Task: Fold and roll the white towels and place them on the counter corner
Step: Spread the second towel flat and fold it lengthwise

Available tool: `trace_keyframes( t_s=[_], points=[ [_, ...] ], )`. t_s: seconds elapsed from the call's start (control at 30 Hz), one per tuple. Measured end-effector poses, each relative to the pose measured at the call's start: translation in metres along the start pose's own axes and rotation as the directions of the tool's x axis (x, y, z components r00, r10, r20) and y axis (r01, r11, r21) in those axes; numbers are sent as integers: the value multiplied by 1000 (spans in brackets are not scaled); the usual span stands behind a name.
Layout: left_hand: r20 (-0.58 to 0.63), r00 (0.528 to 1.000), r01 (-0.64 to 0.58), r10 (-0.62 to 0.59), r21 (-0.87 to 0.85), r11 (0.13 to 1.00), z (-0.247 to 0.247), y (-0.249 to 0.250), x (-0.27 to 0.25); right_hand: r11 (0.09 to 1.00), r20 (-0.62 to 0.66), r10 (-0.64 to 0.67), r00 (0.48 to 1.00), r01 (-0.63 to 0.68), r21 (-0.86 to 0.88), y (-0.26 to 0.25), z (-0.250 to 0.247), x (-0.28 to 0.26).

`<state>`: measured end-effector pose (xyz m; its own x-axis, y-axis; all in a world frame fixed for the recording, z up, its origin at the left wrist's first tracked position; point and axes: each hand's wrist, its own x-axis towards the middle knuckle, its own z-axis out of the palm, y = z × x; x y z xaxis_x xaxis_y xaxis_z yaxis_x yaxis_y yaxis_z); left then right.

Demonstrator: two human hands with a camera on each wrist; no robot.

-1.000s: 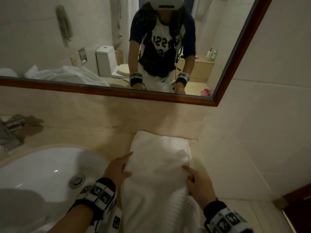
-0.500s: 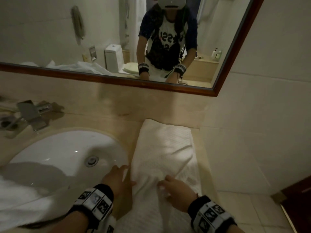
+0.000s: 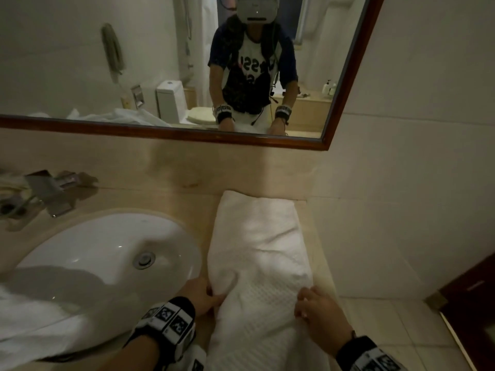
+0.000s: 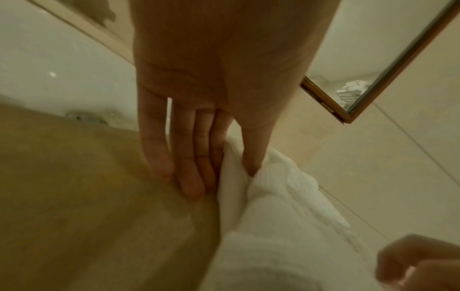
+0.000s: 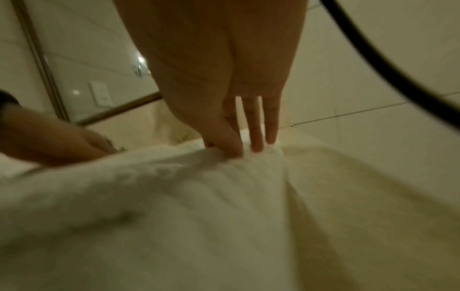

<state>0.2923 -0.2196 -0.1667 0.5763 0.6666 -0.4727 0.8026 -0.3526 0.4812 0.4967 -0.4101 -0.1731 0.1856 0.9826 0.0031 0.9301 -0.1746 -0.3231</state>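
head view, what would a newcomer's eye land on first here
First, the long folded white towel lying on the beige counter between the white oval sink and the tiled wall. Both hands pinch its near part: the left hand at its left edge, the right hand at its right. Above, the wood-framed mirror reflects the person wearing a headset.

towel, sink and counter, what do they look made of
Towel: soft white woven cloth, likely cotton; waffle-like texture, creases. Sink: glossy white, probably ceramic; sharp light glints, metal drain. Counter: polished beige stone, perhaps marble; faint mottling, soft sheen.
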Motion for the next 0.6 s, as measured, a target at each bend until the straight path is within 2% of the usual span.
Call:
trace_keyframes(
  t_s=[0.13, 0.2, 0.27, 0.37, 0.43, 0.5, 0.6],
  points=[
    [-44, 999, -12, 13, 35, 999, -1, -4, 1, 966, 167, -159, 973, 188, -175, -34, 1, 5],
    [-77, 997, -16, 21, 63, 998, -9, -3, 2, 933, 163, -264, 951, 294, -206, -37, 7, 10],
    [-132, 991, 10, 1, 83, 997, -25, -3, 1, 938, 138, -303, 943, 321, -133, -31, 5, 12],
    [-236, 971, 73, -40, 130, 989, -46, -7, -2, 944, 82, -296, 952, 305, -129, -19, -11, 1],
    [-274, 960, 95, -53, 141, 985, -49, -13, -6, 954, 140, -261, 955, 277, -113, -15, -14, -10],
    [-262, 964, 64, -37, 95, 993, -37, -22, -15, 981, 240, -141, 961, 167, -95, -16, -6, -16],
    [-203, 979, 45, -25, 97, 994, -23, -35, -37, 992, 281, -117, 952, 126, -15, -33, 2, -20]
  ],
)
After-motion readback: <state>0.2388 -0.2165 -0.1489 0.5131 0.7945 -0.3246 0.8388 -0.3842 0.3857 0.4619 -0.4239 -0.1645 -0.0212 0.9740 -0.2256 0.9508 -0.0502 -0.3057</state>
